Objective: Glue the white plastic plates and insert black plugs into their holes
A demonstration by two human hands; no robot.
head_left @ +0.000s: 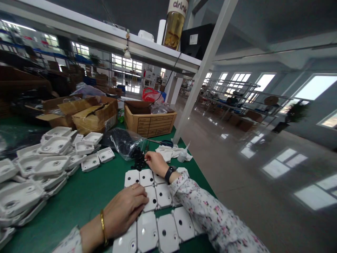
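Note:
White plastic covers (146,230) lie in rows on the green tabletop, several with a black round plug (164,232) on the face. My left hand (126,208) rests over the left side of the rows, fingers extended and lying on the covers. Its fingertips are near a cover (149,193) in the middle row. Beyond the rows, my right hand (157,164) reaches to a heap of small black parts (138,158). Thumb and forefinger are pinched together at the heap's right edge; what is between them is too small to make out. My right forearm hides some covers.
White housings (55,163) are piled at the left. Behind the heap lie a clear bag of black parts (123,140), scissors (165,143) and a white cloth (168,153). A cardboard box (150,123) stands at the back, beside a slanting shelf post (201,77).

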